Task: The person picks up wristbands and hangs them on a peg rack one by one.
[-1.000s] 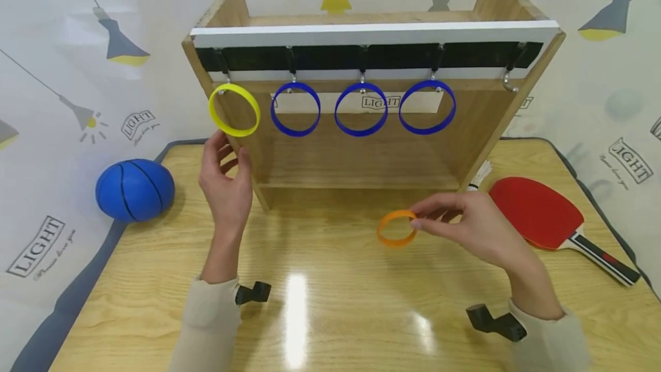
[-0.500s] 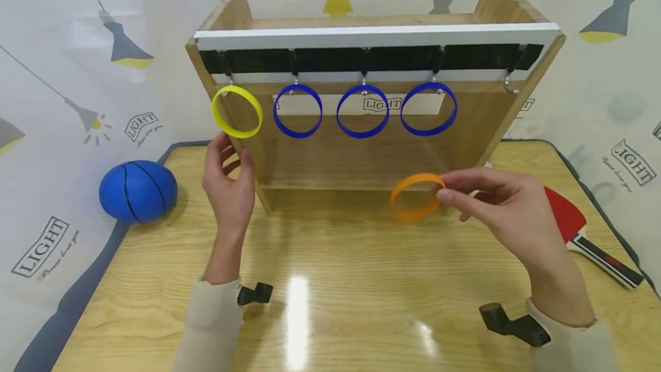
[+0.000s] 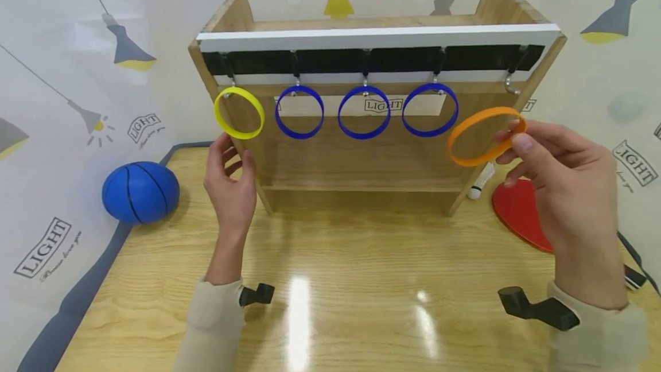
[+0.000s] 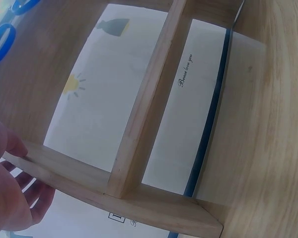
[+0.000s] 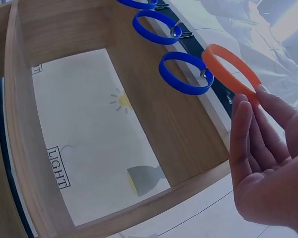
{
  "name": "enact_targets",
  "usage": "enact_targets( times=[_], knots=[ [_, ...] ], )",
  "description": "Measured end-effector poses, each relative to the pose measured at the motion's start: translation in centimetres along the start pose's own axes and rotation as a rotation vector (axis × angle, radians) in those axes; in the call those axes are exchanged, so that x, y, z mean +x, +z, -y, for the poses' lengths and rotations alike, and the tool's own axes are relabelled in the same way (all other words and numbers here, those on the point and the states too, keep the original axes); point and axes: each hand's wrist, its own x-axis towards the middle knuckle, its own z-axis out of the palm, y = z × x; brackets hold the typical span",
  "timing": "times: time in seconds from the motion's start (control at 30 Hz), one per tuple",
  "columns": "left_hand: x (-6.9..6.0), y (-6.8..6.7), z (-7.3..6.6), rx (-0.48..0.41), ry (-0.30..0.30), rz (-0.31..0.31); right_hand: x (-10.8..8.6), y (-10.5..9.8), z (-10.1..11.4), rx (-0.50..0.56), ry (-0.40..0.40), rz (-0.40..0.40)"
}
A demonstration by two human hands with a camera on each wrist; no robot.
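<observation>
In the head view my right hand [image 3: 573, 182] pinches an orange silicone wristband [image 3: 475, 159] by its right edge, thumb against fingers. The wristband is raised in front of the rack's right side, below and left of a bare metal hook [image 3: 511, 85]. My left hand [image 3: 230, 188] grips the left side panel of the wooden rack [image 3: 361, 171]; the left wrist view has the thumb on one face of the panel [image 4: 79, 171] and the fingers on the other. A yellow wristband [image 3: 240, 134] and several blue wristbands [image 3: 364, 135] hang from the other hooks.
Left of the rack lies a blue ball [image 3: 140, 193]. On the right, a red table tennis bat [image 3: 518, 217] lies partly behind my right hand, beside a shuttlecock [image 3: 481, 181]. A patterned wall covering stands behind the rack.
My right hand has lifted the orange wristband from low over the table up and to the right, towards the rack's right end. The left hand stays on the side panel.
</observation>
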Motion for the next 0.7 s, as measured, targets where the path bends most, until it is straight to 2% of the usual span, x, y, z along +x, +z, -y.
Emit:
enact_targets(
  times=[0.1, 0.27, 0.47, 0.7],
  knots=[
    [0.0, 0.0, 0.0, -0.003, 0.001, 0.001, 0.4, -0.2, 0.2, 0.1, 0.021, -0.047],
    [0.0, 0.0, 0.0, -0.004, 0.009, 0.002, 1.1, -0.1, 0.5, 0.183, 0.004, -0.141],
    [-0.1, 0.0, 0.0, 0.001, 0.013, 0.002, 1.7, -0.4, 0.4, 0.179, -0.006, -0.192],
    [-0.1, 0.0, 0.0, 0.001, 0.015, 0.002, 2.1, -1.0, -0.5, 0.215, 0.048, -0.202]
  ],
)
